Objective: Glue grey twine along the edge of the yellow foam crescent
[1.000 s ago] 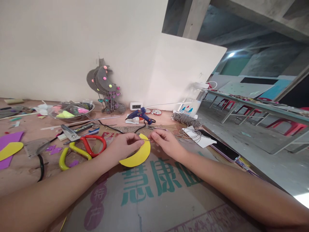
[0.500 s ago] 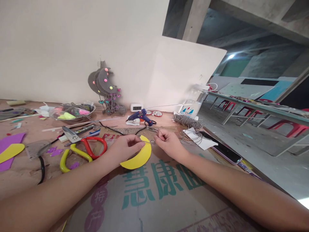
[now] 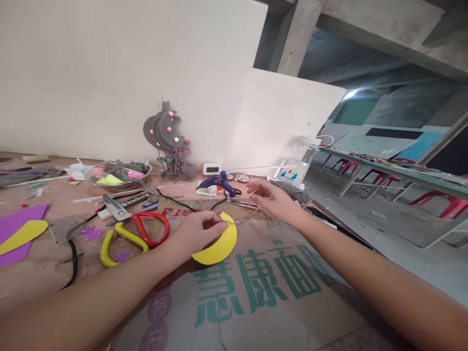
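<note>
My left hand (image 3: pixel 204 229) is closed in a pinch on a thin grey string (image 3: pixel 234 222), whose loose end curls out past the fingertips. Under those fingers is a yellow crescent (image 3: pixel 221 248), a flat cut-out above the printed cardboard (image 3: pixel 263 312); whether it is gripped too, I cannot tell. My right hand (image 3: pixel 270 199) is raised to the right of it, fingers apart and holding nothing visible. Close to its fingertips are a blue glue gun (image 3: pixel 219 182) and a small pink-handled tool (image 3: pixel 245 204). A grey yarn skein (image 3: pixel 292 191) lies just behind this hand.
Scissors (image 3: pixel 149 229) with red and yellow handles lie left of my left hand, near a black cable (image 3: pixel 75 263). Purple sheet (image 3: pixel 22 224), a metal bowl (image 3: pixel 146 170), a grey moon ornament (image 3: pixel 168 131), a clock (image 3: pixel 212 168) and a plastic jug (image 3: pixel 294 163) stand or lie farther out.
My right hand has left the string, opened and moved up and right. My left hand still pinches at the yellow crescent. The whole view has shifted slightly.
</note>
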Tool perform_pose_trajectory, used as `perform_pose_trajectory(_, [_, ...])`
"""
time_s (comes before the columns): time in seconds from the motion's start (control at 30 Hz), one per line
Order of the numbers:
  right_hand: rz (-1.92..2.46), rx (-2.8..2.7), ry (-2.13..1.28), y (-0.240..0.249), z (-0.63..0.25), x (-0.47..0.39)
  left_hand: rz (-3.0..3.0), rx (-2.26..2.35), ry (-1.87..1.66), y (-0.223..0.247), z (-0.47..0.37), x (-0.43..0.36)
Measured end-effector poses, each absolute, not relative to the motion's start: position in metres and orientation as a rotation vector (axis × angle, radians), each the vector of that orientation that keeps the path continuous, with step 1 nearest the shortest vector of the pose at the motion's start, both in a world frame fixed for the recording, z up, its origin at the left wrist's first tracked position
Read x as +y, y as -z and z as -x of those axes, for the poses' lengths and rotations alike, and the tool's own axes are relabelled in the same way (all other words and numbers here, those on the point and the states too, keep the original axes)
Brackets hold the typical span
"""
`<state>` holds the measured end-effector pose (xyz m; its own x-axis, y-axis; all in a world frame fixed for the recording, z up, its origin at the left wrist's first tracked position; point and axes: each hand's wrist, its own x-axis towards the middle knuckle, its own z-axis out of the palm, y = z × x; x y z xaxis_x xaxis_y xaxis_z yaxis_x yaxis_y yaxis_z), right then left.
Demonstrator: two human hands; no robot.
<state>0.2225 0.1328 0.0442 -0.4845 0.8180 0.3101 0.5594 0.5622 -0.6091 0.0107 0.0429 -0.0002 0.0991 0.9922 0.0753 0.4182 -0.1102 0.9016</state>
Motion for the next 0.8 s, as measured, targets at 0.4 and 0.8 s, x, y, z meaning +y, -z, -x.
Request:
perform_pose_trajectory(0.4, [1.224,-2.300,-0.608,-0.028,-0.153,0.198,-1.617,1.385,-0.983,-0.003,-0.012,0.041])
perform_pose_trajectory(0.8, [1.297,-2.173,-0.542,-0.036,-0.150,0.193,-1.583,1.354,-0.992,-0.004,-0.013,0.040])
